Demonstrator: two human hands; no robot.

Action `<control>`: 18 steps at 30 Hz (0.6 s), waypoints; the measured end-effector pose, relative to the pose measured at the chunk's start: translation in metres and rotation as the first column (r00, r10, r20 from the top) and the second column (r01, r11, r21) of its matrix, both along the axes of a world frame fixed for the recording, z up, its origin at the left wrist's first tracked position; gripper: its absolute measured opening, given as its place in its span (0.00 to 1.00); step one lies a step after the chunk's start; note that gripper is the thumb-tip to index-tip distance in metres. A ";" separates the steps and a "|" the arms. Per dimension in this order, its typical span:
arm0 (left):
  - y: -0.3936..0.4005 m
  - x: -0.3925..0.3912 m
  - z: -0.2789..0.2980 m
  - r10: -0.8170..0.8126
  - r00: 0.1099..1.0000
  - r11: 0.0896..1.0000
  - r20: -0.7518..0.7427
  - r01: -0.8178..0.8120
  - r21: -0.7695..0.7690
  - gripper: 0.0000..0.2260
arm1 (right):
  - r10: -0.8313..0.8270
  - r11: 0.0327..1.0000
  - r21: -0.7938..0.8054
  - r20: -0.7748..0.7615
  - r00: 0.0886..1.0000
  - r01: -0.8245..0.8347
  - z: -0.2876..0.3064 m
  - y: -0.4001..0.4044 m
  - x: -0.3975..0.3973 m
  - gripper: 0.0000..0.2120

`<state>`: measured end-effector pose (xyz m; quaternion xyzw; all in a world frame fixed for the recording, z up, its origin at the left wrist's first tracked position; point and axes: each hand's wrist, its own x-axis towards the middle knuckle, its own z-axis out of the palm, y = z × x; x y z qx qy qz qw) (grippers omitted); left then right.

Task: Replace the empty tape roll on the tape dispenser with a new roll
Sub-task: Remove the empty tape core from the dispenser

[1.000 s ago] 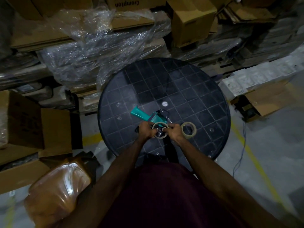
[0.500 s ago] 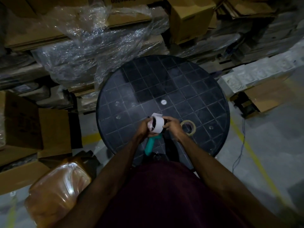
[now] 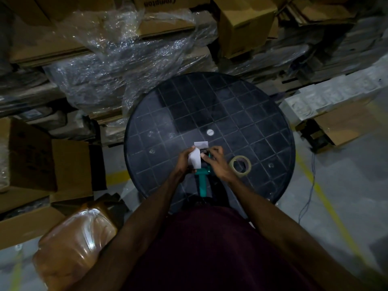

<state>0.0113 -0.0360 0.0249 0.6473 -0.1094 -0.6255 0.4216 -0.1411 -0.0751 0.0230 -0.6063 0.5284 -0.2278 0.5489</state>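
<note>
A teal-handled tape dispenser [image 3: 202,181] is held above the near edge of the round black table [image 3: 210,106], its handle pointing toward my body. My left hand [image 3: 184,159] grips its left side, where a white roll or strip of tape [image 3: 196,157] shows. My right hand [image 3: 216,162] pinches the dispenser's dark front part next to that white piece. A second, beige tape roll [image 3: 240,166] lies flat on the table just right of my right hand. How the white piece sits on the dispenser is hidden by my fingers.
Cardboard boxes [image 3: 243,24] and crumpled plastic wrap [image 3: 126,59] are stacked behind the table. An open carton [image 3: 37,162] and a wrapped brown bundle [image 3: 73,246] stand at the left. A cable [image 3: 310,185] runs over the grey floor at the right.
The dispenser went from lying on the table with its handle to the left to being held up with its handle toward me. The white tape piece is now in view.
</note>
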 end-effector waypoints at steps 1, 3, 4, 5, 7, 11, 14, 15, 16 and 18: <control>-0.001 0.000 -0.001 0.001 1.000 1.000 -0.001 -0.001 -0.001 0.31 | 0.032 0.998 -0.047 -0.036 0.999 -0.034 0.000 0.001 0.000 0.14; -0.001 -0.004 0.007 -0.029 1.000 0.999 -0.002 0.029 -0.014 0.26 | 0.051 0.987 -0.147 -0.101 0.994 -0.065 -0.001 0.001 0.001 0.13; -0.001 -0.007 0.012 -0.036 0.999 0.999 -0.008 0.035 -0.026 0.21 | 0.043 0.984 -0.168 -0.114 0.993 -0.062 -0.001 0.000 0.003 0.13; 0.000 -0.009 0.015 -0.033 0.999 0.998 -0.028 0.031 -0.045 0.18 | 0.030 0.985 -0.165 -0.114 0.993 -0.049 0.000 -0.001 0.005 0.13; -0.001 -0.012 0.018 -0.033 0.998 0.997 -0.053 0.029 -0.077 0.17 | 0.020 0.988 -0.147 -0.117 0.993 -0.037 0.001 -0.002 0.007 0.14; -0.009 -0.014 0.018 -0.044 0.999 0.997 -0.023 0.042 -0.065 0.27 | -0.014 0.990 -0.139 -0.121 0.993 -0.003 0.001 -0.001 0.009 0.14; -0.015 -0.022 0.028 -0.032 0.999 0.997 0.021 0.033 -0.071 0.15 | -0.109 0.988 -0.111 -0.028 0.994 0.105 0.006 0.002 0.015 0.14; -0.017 -0.026 0.031 -0.022 0.999 0.996 0.026 0.024 -0.080 0.12 | -0.140 0.984 -0.114 -0.004 0.990 0.139 0.009 0.002 0.016 0.13; -0.019 -0.030 0.033 -0.010 0.999 0.996 0.038 0.013 -0.086 0.10 | -0.178 0.976 -0.127 0.005 0.984 0.177 0.010 0.001 0.016 0.12; -0.020 -0.038 0.041 0.044 0.997 0.995 0.061 -0.038 -0.093 0.10 | -0.240 0.958 -0.162 0.008 0.971 0.238 0.008 -0.001 0.013 0.12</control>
